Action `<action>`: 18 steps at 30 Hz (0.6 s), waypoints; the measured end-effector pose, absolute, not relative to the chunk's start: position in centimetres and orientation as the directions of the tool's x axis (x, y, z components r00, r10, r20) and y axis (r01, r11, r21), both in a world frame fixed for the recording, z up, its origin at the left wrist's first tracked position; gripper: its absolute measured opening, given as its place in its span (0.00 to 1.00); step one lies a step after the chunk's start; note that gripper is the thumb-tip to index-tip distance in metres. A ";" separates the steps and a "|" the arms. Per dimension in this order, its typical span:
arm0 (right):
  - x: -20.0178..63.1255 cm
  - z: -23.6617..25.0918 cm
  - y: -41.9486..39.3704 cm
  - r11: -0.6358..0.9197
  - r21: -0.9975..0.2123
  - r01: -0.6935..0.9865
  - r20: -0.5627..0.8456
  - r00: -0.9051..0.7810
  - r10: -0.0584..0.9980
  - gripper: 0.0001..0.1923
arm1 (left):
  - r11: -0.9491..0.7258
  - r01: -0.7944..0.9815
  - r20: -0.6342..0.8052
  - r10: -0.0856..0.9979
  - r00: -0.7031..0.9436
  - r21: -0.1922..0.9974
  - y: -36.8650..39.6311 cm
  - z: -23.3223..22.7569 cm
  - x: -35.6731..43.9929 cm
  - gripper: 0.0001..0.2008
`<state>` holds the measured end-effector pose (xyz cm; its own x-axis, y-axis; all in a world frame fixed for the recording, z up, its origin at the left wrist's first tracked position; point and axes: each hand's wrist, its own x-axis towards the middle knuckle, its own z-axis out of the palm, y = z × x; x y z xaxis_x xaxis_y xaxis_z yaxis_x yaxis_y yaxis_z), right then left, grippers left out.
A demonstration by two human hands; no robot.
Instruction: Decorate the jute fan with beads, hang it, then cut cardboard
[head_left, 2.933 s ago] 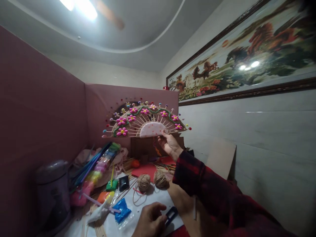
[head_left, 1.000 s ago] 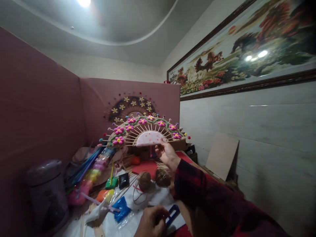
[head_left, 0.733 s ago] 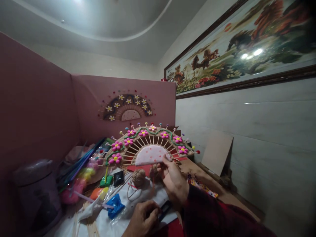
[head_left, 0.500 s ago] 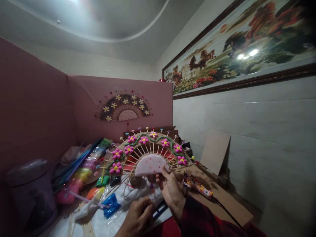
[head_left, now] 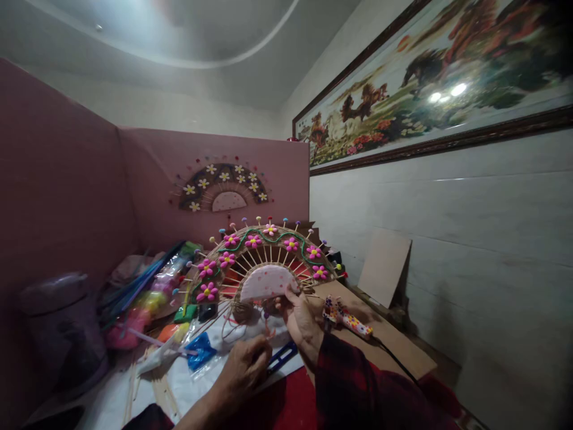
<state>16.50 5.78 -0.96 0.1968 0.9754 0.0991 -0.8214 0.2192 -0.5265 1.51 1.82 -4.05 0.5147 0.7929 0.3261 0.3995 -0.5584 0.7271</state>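
Fan [head_left: 264, 263] above right hand [head_left: 301, 319] — fingertips at base

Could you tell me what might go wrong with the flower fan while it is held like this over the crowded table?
The right hand pinches the flower fan only at its pink base, so it could tip or slip; its thin sticks look fragile. The bead-tipped spokes hang just above the twine balls and could snag loose twine. The left hand rests on the blue tool close below, so lifting it might knock the fan.
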 end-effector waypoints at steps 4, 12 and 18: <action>16.4 -1.1 6.0 0.231 -0.528 -0.817 0.116 0.200 0.973 0.18 | -0.572 0.414 0.354 0.794 0.494 0.708 2.1 -4.5 1.3 0.14; 16.6 -1.2 5.2 0.207 -0.530 -0.822 0.061 0.207 0.976 0.22 | -0.605 0.415 0.398 0.779 0.484 0.680 2.5 -5.6 1.5 0.18; 17.0 -2.1 4.9 0.189 -0.518 -0.834 0.002 0.220 0.976 0.20 | -0.629 0.410 0.455 0.770 0.446 0.661 2.8 -6.5 1.6 0.19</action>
